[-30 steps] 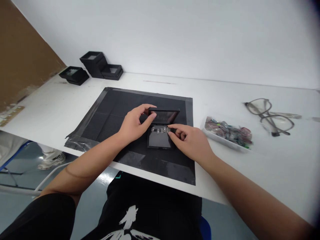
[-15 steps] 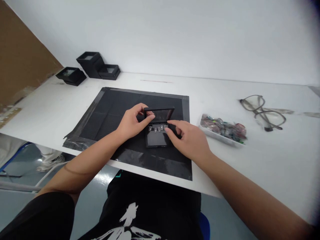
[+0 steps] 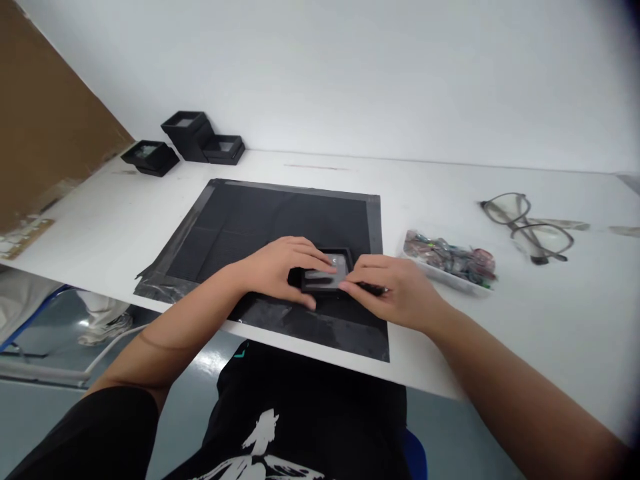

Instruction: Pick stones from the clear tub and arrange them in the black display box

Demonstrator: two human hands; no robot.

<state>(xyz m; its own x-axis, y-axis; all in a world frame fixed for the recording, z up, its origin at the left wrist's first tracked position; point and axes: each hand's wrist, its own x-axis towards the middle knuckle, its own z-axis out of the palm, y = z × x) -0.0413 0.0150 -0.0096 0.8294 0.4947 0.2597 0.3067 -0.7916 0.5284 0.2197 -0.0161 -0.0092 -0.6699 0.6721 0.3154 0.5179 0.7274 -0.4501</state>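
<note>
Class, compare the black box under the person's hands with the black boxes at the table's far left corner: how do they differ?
The box under the hands lies on the black mat, both hands on it; the far boxes stand untouched on bare white table. It sits alone; those cluster together. All are small, black and square.

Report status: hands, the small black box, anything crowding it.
Left hand and right hand both on small black box, lid down. Box on black mat. Tray of small parts to the right, apart.

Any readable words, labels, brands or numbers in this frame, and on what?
None can be read.
White brush-like print on the black garment at the person's lap: shapes only, no legible letters.
Small black hinged box under both hands: no label visible.
Clear tray of small parts: too blurred.
</note>
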